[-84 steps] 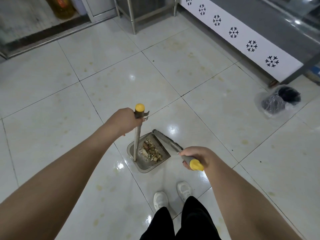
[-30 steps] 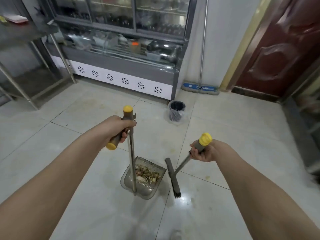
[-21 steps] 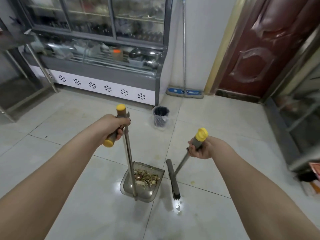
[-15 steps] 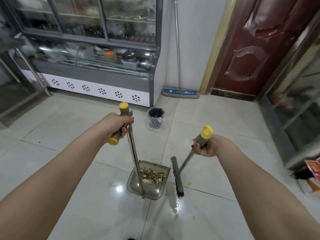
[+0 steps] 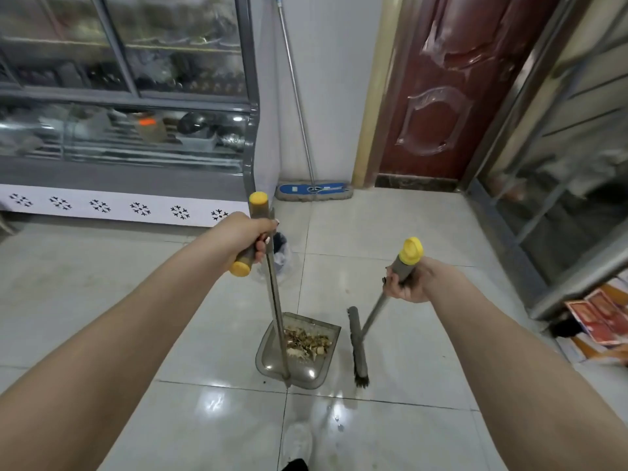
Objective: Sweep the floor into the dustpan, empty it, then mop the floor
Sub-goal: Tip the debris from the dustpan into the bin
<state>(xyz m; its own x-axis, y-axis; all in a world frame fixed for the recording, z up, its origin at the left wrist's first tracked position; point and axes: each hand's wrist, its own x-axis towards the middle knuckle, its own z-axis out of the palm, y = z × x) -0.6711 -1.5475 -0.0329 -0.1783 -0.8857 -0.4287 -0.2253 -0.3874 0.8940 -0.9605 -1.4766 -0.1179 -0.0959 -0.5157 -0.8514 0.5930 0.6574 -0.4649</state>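
Observation:
My left hand (image 5: 246, 237) grips the yellow-capped handle of a long-stemmed grey dustpan (image 5: 307, 370), which hangs low over the white tiled floor (image 5: 102, 277) and holds a heap of brownish scraps (image 5: 306, 341). Beside it on the right, my right hand (image 5: 413, 282) holds the yellow-capped handle of a short broom (image 5: 358, 345), its brush head pointing down. A small bin lined with a clear bag (image 5: 280, 251) stands just behind my left hand, partly hidden by it. A flat blue mop (image 5: 314, 192) leans on the white wall beyond.
A glass display cabinet (image 5: 136, 130) with a snowflake-patterned base runs along the left. A dark red door (image 5: 452, 90) is behind the mop, a metal-framed glass unit (image 5: 560, 198) on the right, with red printed cardboard (image 5: 598, 321) on the floor by it.
The view has swung from looking down at my feet up toward the cabinet, bin and mop. Dustpan and broom have been lifted and carried closer to the bin; both grips are unchanged.

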